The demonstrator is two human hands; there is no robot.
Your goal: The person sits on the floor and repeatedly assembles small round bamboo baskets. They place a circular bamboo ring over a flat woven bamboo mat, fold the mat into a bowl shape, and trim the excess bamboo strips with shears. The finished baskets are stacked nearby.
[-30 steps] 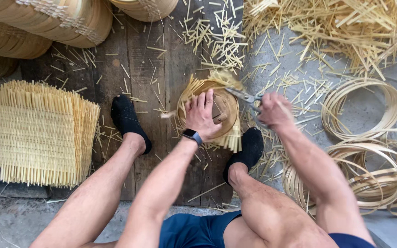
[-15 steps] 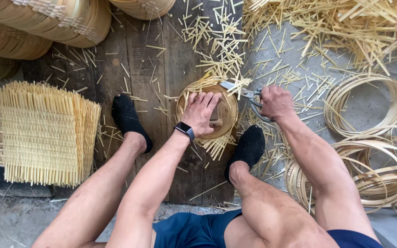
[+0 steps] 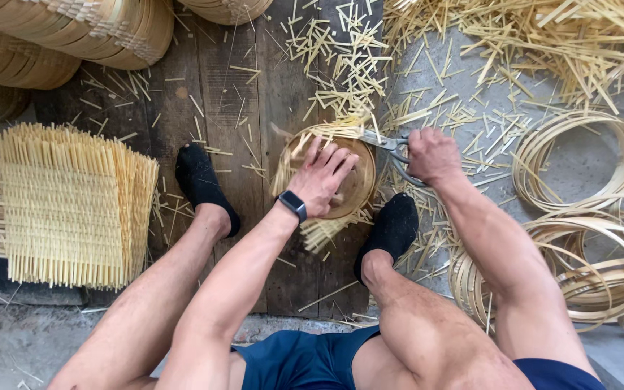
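Since 0.5 s ago, both hands have barely shifted: the left hand stays spread flat on the basket, and the right hand stays clenched round the shears, whose blades have edged a little along the basket's upper rim. Fingers of the left hand are splayed wide, palm pressing down, gripping nothing; a dark watch sits on that wrist. The right hand is a tight fist on the shear handles, with the blades pointing left at the loose strips sticking out from the rim. The basket, small and round, lies on the plank floor between 2 black-socked feet, with untrimmed strips fanning out above and below it. A woven mat stack lies well to the left, bamboo hoops to the right, and cut offcuts are scattered above.
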